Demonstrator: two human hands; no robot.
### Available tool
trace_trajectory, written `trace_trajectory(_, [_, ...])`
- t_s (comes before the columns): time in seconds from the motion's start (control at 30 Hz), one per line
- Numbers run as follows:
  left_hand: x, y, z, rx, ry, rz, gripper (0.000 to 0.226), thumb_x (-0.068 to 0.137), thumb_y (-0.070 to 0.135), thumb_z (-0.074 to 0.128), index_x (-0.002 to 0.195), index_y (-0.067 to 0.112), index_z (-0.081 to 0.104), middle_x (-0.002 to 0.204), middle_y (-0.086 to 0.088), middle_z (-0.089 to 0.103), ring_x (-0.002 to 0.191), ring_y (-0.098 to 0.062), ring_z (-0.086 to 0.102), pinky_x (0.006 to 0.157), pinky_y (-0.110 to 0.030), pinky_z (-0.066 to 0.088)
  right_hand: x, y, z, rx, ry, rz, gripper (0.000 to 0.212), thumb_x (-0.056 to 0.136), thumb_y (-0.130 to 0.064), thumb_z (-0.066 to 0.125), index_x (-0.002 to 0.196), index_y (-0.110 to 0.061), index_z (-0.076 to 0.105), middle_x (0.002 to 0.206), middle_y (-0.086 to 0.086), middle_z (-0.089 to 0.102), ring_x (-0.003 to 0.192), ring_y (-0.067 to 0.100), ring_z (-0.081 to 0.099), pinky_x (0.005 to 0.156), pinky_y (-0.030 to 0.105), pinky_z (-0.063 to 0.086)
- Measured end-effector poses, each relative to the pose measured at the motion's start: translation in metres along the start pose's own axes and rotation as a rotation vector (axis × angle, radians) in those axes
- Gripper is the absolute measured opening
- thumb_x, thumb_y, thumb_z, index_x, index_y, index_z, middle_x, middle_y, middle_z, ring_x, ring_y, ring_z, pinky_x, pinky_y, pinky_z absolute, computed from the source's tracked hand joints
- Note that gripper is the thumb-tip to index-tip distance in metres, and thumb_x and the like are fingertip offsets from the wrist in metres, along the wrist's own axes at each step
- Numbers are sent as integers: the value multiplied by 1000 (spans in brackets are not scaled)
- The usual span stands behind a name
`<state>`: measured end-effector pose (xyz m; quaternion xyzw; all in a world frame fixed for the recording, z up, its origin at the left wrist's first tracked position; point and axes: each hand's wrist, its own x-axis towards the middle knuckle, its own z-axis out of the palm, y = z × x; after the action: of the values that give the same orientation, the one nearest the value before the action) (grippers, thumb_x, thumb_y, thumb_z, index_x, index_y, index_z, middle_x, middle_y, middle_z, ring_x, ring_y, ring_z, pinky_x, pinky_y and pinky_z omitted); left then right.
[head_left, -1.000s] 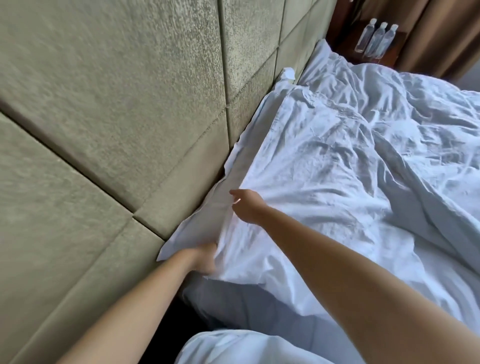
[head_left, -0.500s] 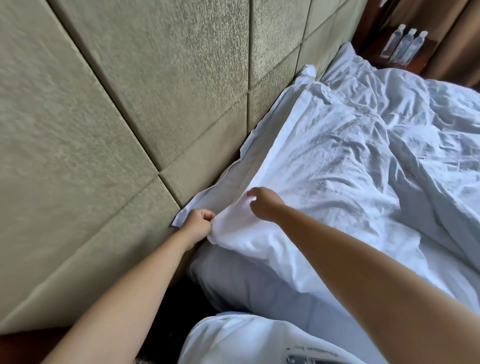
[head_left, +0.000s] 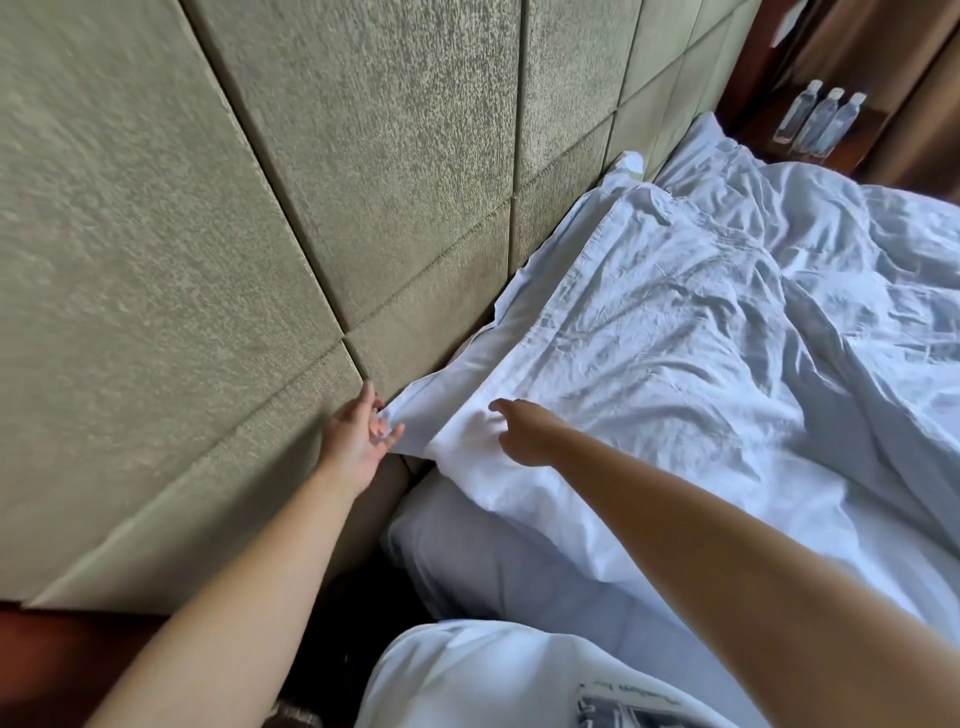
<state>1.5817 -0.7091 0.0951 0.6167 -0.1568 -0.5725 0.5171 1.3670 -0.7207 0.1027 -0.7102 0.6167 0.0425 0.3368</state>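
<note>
- We locate the padded headboard (head_left: 249, 218) on the left. It is made of olive-green fabric panels divided by stitched seams and fills most of that side of the view.
- The left hand (head_left: 358, 441) sits at the foot of the headboard, with the palm turned towards the camera, the thumb raised and the fingers (head_left: 392, 434) spread and nearly straight. We find nothing enclosed in it. The fingertips only touch the near corner of the white cover.
- The white cover (head_left: 649, 374) lies on the bed with its flat hemmed border running along the base of the headboard. Its near corner points at the left hand, and its near edge overhangs the mattress.
- The right hand (head_left: 527, 436) rests on top of the white cover, just inside that near corner and near the left hand. We see its back and one finger stretched forward onto the fabric. The remaining fingers are hidden beneath the hand, so we cannot tell whether they pinch the cloth.
- The mattress (head_left: 467, 551), in a grey-blue sheet, shows below the near edge of the cover, between the two forearms.
- A white shirt (head_left: 493, 675) fills the bottom edge of the view.
- Further right, the cover is heavily creased and bunched into folds.
- At the upper right, three clear bottles (head_left: 821, 122) stand side by side on a dark wooden stand (head_left: 857, 150), well apart from both hands.
</note>
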Motion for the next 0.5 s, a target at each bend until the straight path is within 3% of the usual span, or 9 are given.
trace_trajectory(0.07, [-3, 1, -10, 83, -24, 7, 22, 94, 23, 58, 75, 15, 51, 48, 5, 44, 43, -4, 44, 67, -27, 52, -2, -3, 8, 11, -15, 7, 59, 89, -8, 39, 146, -23, 32, 145, 3, 40, 131, 26, 41, 102, 32, 38])
trace_trajectory(0.13, [-8, -14, -16, 384, -86, -26, 15, 90, 6, 61, 85, 18, 54, 72, 0, 51, 61, -9, 50, 61, -25, 52, -4, -5, 15, 13, -19, 10, 60, 90, -7, 38, 146, -23, 31, 146, 3, 39, 131, 26, 41, 101, 32, 38])
trace_trajectory(0.23, [-10, -47, -17, 567, -163, -217, 43, 86, -8, 57, 116, 22, 48, 97, -4, 54, 86, -17, 57, 69, -34, 53, -6, -7, 25, -2, -31, 4, 58, 91, -8, 38, 147, -23, 31, 146, 4, 39, 129, 26, 43, 98, 31, 39])
trace_trajectory(0.37, [-8, -69, -6, 426, -209, -365, 49, 90, 20, 63, 132, 29, 39, 111, 0, 58, 95, -22, 57, 74, -39, 53, -8, -3, 33, 26, -14, 22, 54, 93, -9, 38, 146, -22, 33, 145, 3, 41, 129, 24, 44, 100, 31, 38])
trace_trajectory(0.43, [-6, -72, 0, 393, -218, -386, 48, 88, 35, 65, 130, 29, 42, 119, 0, 56, 104, -24, 56, 81, -41, 51, -9, 0, 34, 55, -9, 40, 54, 93, -9, 38, 146, -22, 33, 145, 3, 42, 130, 23, 43, 102, 32, 38])
trace_trajectory(0.5, [-3, -72, 8, 398, -227, -330, 41, 86, 38, 67, 122, 23, 51, 115, -1, 60, 103, -21, 58, 82, -39, 50, -10, 3, 34, 76, -19, 56, 54, 93, -9, 38, 145, -22, 34, 144, 4, 43, 130, 23, 43, 102, 32, 38])
